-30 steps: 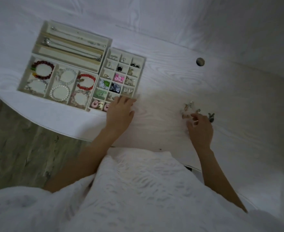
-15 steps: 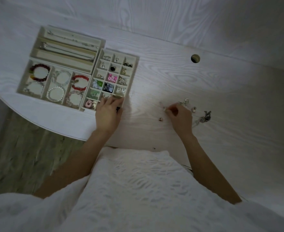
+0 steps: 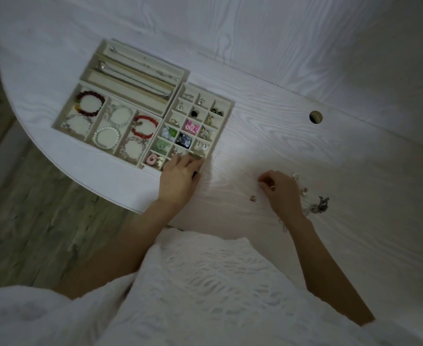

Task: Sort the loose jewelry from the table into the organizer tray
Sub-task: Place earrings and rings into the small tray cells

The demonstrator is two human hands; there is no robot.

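The right hand point(image 3: 279, 189) pinches a small piece, fingers curled; the organizer tray point(image 3: 226, 113) lies well off toward its thumb side, where the left hand point(image 3: 180, 176) rests, fingers relaxed, on the tray's near corner, far closer

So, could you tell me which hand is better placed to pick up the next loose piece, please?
The right hand: it sits among the loose jewelry, while the left hand rests on the organizer tray corner.
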